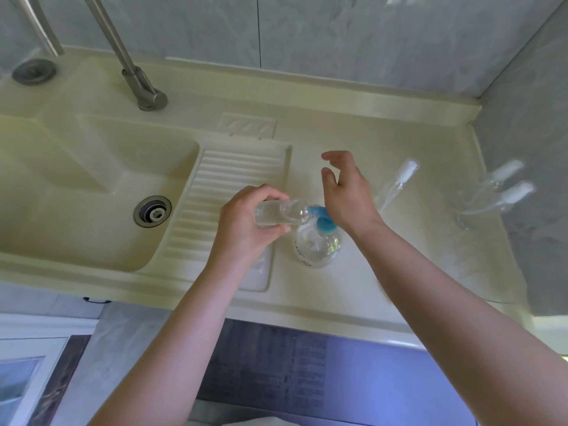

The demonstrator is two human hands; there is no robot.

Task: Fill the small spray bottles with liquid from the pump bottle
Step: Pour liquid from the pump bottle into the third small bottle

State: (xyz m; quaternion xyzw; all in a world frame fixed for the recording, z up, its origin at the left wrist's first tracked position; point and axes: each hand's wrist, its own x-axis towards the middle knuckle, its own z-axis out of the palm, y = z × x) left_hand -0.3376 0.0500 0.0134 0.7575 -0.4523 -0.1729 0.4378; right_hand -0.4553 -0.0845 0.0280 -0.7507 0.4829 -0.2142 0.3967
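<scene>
1. My left hand (246,219) clamps its fingers on a small spray bottle (281,214) — mouth at the blue nozzle of the pump bottle (318,245).
2. My right hand (347,192) presses the pump, fingers spread.
3. Cream surface (384,142), sink (92,179) left — grey marbled wall (368,35) behind.

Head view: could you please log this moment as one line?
left hand: grips small spray bottle, mouth at blue spout | right hand: heel on pump bottle head, fingers spread

A home washroom: cream sink (101,192), faucet (135,78), marble-tiled wall (353,35).
</scene>
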